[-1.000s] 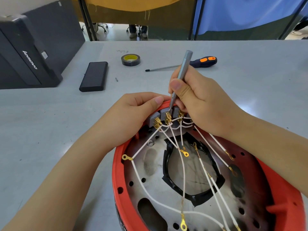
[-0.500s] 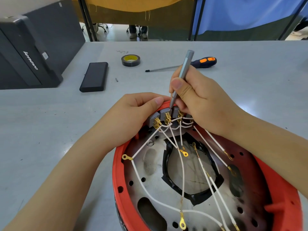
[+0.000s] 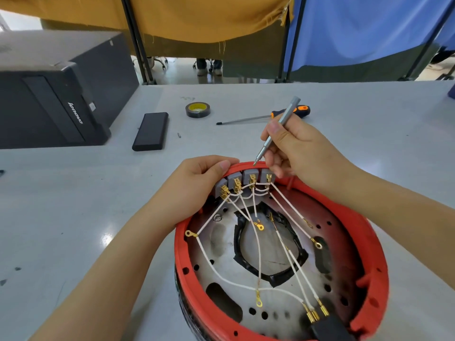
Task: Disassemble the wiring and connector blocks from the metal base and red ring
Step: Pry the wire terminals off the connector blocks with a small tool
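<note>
Tip of the grey screwdriver (image 3: 275, 134), pinched in the right hand (image 3: 299, 153), is now lifted clear of the connector blocks (image 3: 242, 182), where earlier it was seated among them; that screw is judged finished. The left hand (image 3: 197, 185) is curled over the red ring (image 3: 376, 257), steadying the blocks at its far edge.

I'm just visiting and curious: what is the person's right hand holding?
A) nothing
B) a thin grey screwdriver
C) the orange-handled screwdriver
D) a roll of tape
B: the right hand grips a thin grey screwdriver, its tip just above the red ring; the orange-handled screwdriver lies on the table.
</note>
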`<state>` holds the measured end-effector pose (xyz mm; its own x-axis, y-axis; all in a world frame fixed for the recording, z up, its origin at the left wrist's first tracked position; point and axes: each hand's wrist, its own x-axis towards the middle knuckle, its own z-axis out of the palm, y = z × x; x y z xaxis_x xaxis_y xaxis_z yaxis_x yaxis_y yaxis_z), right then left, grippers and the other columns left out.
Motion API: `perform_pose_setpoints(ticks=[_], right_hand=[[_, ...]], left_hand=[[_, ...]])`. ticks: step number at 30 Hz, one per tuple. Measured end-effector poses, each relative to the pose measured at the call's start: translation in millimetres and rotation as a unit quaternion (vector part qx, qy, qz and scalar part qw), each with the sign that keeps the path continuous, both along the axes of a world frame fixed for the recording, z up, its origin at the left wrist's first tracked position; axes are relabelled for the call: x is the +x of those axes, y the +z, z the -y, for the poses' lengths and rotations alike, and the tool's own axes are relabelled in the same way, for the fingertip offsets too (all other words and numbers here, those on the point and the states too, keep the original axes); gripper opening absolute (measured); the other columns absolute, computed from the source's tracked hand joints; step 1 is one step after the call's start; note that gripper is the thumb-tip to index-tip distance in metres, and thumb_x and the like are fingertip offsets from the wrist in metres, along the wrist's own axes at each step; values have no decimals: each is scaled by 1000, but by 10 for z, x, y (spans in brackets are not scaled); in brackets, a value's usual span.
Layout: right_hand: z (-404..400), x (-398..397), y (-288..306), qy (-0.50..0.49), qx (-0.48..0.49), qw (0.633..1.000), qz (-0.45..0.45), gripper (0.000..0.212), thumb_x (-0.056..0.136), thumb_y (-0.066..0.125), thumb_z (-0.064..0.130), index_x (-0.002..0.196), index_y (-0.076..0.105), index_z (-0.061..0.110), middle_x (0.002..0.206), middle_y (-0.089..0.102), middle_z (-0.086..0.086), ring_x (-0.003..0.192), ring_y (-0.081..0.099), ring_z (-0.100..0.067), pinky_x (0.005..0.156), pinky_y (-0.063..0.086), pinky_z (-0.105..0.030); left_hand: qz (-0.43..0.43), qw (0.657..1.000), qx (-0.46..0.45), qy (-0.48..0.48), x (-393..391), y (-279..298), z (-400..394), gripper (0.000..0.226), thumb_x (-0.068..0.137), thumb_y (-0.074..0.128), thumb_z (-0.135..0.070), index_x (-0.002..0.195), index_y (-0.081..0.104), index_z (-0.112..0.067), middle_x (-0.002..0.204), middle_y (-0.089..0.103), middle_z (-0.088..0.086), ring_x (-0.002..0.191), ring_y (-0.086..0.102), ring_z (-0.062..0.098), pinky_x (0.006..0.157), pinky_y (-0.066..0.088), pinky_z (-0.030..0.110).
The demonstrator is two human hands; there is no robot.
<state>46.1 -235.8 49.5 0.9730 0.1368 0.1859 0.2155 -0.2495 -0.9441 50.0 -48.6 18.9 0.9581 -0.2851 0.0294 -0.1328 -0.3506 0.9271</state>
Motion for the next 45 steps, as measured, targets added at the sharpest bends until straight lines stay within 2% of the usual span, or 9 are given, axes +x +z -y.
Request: perform_pose_setpoints(ticks=[6, 10, 13, 15, 19, 25, 31, 42, 45], right_hand=[[-9, -33, -117, 37, 14, 999, 5, 22, 103, 37, 25, 87, 51, 20, 63, 57, -2, 47, 48, -13, 47, 38, -15], [-32, -22, -123, 57, -11, 998, 12, 22, 103, 36, 23, 87, 51, 21, 61, 57, 1, 47, 48, -11, 49, 41, -15], [-44, -30, -126, 55, -38, 997, 29, 21, 103, 36, 22, 87, 51, 22, 62, 56, 1, 49, 47, -11, 51, 41, -16], [-53, -48, -133, 52, -57, 996, 47, 20, 103, 37, 21, 88, 50, 22, 62, 56, 2, 49, 48, -10, 52, 41, -16], [-52, -89, -159, 57, -93, 990, 93, 20, 102, 38, 20, 87, 49, 26, 61, 56, 7, 48, 47, -5, 55, 43, -20], [-53, -67, -187, 67, -126, 982, 121, 20, 102, 38, 24, 86, 47, 32, 63, 56, 8, 50, 48, -5, 56, 44, -20], [-53, -94, -205, 72, -152, 972, 164, 13, 98, 40, 32, 88, 47, 37, 69, 60, 7, 55, 54, -6, 57, 40, -12], [-48, -103, -194, 66, -149, 972, 166, 11, 97, 41, 33, 88, 48, 35, 70, 60, 5, 54, 53, -7, 56, 40, -13], [-56, -109, -195, 67, -168, 967, 181, 11, 98, 42, 30, 89, 48, 33, 66, 59, 5, 55, 54, -4, 57, 39, -10]], left_hand=[[30, 997, 37, 57, -219, -15, -32, 25, 98, 44, -29, 100, 68, -37, 88, 70, -21, 83, 63, -7, 73, 46, 11], [19, 993, 107, 40, -156, 104, -90, 26, 98, 43, -28, 94, 67, -37, 85, 68, -22, 79, 61, -10, 66, 43, 4], [28, 993, 114, 28, -31, 200, 2, 26, 98, 42, -30, 99, 68, -34, 93, 66, -22, 86, 57, -11, 65, 38, -2], [39, 993, 107, 2, 27, 214, 121, 28, 100, 40, -30, 102, 67, -29, 96, 67, -16, 89, 58, -8, 71, 40, 3], [15, 990, 135, -42, 69, 144, 198, 35, 101, 36, -37, 97, 68, -23, 90, 70, 5, 79, 63, 19, 73, 49, 25], [72, 989, 123, -40, 91, 84, 149, 33, 100, 39, -35, 92, 69, -23, 77, 66, 1, 58, 51, -1, 56, 39, 11], [70, 989, 119, -44, 90, 80, 155, 34, 100, 39, -34, 76, 62, -25, 45, 48, -18, 45, 44, -3, 46, 34, 8], [73, 989, 117, -48, 80, 86, 151, 32, 99, 40, -35, 79, 65, -28, 51, 54, -17, 50, 47, -3, 49, 36, 10], [71, 989, 117, -56, 78, 89, 150, 33, 100, 38, -34, 79, 63, -26, 43, 49, -21, 44, 45, -5, 45, 33, 7]])
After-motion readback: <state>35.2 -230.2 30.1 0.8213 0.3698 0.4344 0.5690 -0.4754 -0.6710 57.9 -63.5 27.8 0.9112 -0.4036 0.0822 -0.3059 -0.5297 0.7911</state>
